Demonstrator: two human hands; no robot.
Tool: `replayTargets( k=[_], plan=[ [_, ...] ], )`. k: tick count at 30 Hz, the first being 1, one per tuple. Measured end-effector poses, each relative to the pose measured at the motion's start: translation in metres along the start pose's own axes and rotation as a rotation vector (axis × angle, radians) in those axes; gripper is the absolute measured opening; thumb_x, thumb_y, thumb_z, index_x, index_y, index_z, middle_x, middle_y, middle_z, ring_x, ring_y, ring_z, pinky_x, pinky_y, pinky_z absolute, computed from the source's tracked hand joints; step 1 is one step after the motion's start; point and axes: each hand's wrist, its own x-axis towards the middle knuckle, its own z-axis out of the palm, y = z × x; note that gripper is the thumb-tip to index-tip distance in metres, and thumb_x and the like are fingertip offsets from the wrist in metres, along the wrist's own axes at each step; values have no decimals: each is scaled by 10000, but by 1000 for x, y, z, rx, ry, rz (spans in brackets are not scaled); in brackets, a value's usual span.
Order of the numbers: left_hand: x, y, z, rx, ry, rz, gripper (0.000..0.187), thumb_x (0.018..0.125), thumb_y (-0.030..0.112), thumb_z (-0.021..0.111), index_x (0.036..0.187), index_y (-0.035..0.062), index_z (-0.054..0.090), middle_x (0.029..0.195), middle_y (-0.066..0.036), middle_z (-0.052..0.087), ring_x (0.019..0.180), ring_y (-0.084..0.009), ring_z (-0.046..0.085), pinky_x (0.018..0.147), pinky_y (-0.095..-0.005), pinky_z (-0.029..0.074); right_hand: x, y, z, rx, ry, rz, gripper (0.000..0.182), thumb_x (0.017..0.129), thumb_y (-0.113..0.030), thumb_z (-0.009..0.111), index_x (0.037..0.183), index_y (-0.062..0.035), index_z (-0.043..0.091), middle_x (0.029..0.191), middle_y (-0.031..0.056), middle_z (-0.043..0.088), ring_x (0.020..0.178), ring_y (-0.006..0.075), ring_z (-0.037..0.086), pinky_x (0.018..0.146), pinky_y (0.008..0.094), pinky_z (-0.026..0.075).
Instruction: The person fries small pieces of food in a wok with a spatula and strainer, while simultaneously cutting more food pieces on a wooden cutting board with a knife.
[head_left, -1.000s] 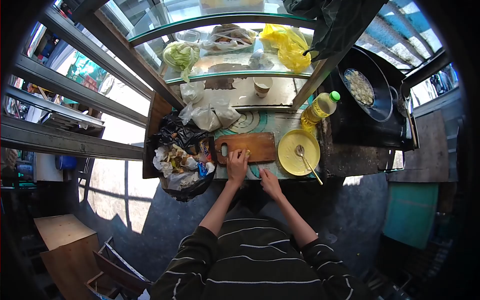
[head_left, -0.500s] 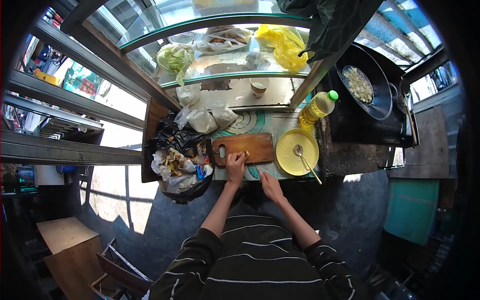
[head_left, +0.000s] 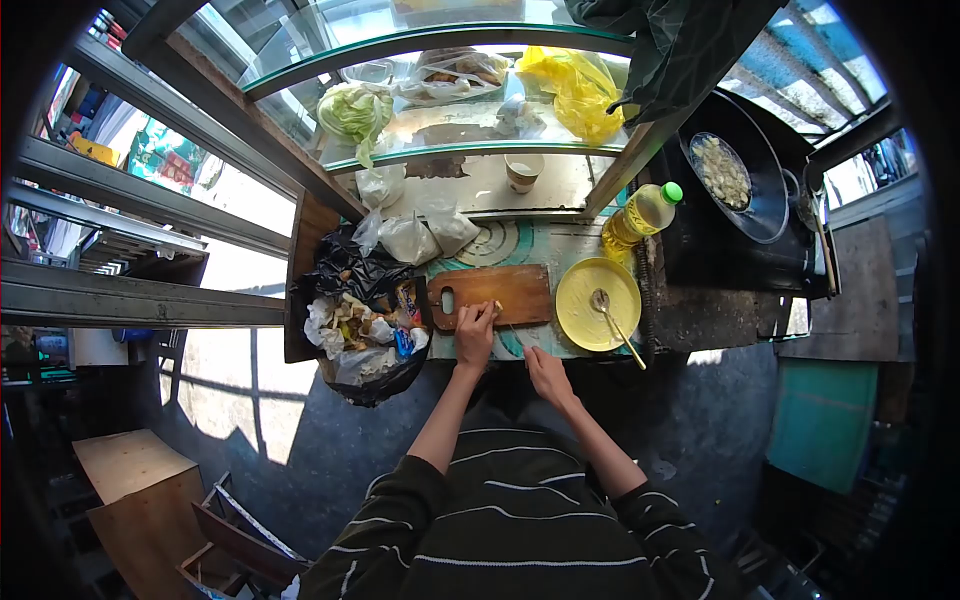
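A wooden cutting board (head_left: 524, 287) with a handle slot lies on the counter in front of me. Over its lower edge, my left hand (head_left: 474, 336) has its fingers closed on a small pale piece of food (head_left: 497, 305), too small to name. My right hand (head_left: 547, 375) is closed just off the counter's front edge, to the right of the left one. From it a thin knife (head_left: 516, 334) points toward the board; its handle is hidden in the fist. Right of the board sits a yellow plate (head_left: 575, 290) with a spoon (head_left: 617, 325) resting in it.
A black-bagged waste bin (head_left: 375, 385) stands left of the board. Behind are knotted plastic bags (head_left: 408, 241), a paper cup (head_left: 523, 172) and a glass case with lettuce (head_left: 355, 115). An oil bottle (head_left: 640, 215) and a wok (head_left: 765, 195) holding a strainer of food (head_left: 720, 172) are at right.
The whole view has shifted slightly. Both hands stay almost in place, the left still on the small piece and the right still on the knife.
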Motion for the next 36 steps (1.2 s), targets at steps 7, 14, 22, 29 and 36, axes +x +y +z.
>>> replayTargets(
  k=[7,14,22,29,36],
  plan=[
    [-1,-1,1,18,-49,-29,283,751,44,598,1032,29,620,861,-85,554,832,-264,519,733,-348,445,9,15,5,-19,44,-107,448,919,-379,355,730,1,497,577,134,504,558,266,520,558,362,406],
    [0,-2,4,-7,17,0,253,732,20,604,985,18,625,828,-95,568,787,-269,520,697,-355,434,21,18,4,18,-69,-106,447,917,-354,316,854,28,539,876,279,557,880,458,501,759,476,387],
    [1,-3,5,-23,15,2,240,740,25,599,979,22,628,826,-97,572,784,-274,525,698,-359,434,44,15,12,51,-14,-154,437,913,-378,373,704,-9,481,562,92,491,502,194,480,501,332,392],
    [1,-3,5,9,9,13,258,735,15,596,990,27,629,834,-98,570,796,-266,528,706,-359,436,55,-5,16,66,0,-155,455,915,-350,326,901,40,559,898,276,565,911,434,512,780,457,391],
    [-4,-5,5,7,-8,-20,285,726,15,604,1011,19,623,871,-100,580,831,-273,539,742,-359,453,29,35,19,234,-31,-39,432,911,-390,365,754,-14,508,658,125,504,606,250,484,556,347,372]
  ],
)
